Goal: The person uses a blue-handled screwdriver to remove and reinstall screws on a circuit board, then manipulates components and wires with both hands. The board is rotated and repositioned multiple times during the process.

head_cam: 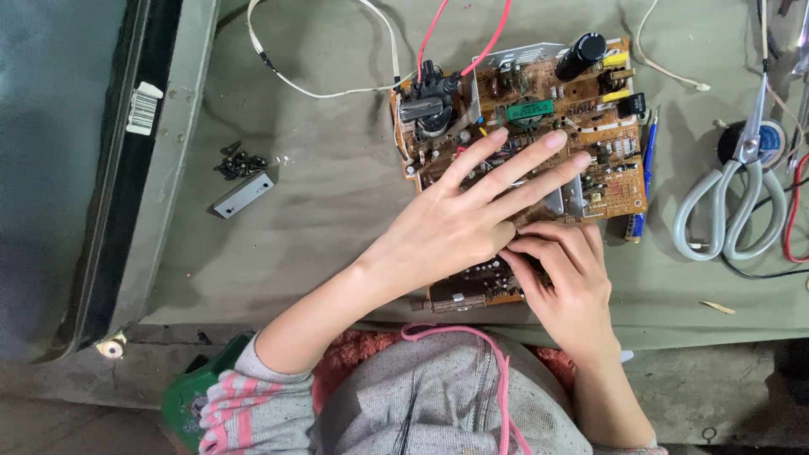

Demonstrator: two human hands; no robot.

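Note:
An orange-brown circuit board (607, 118) crowded with components lies on a grey-green cloth. My left hand (463, 215) lies flat across the board's middle, fingers spread toward the upper right. My right hand (565, 270) is curled at the board's near edge, fingertips pinching at something small under the left hand's fingers; what it pinches is hidden. A black transformer (430, 97) with red wires (489, 38) sits at the board's far left corner. A black capacitor (580, 52) stands at the far edge.
Grey-handled scissors (737, 194) lie to the right, beside a tape roll (768, 139) and cables. A blue pen (647, 164) rests along the board's right edge. A pile of black screws (240, 162) and a metal bracket (244, 194) lie to the left. A dark screen casing (126, 168) fills the left.

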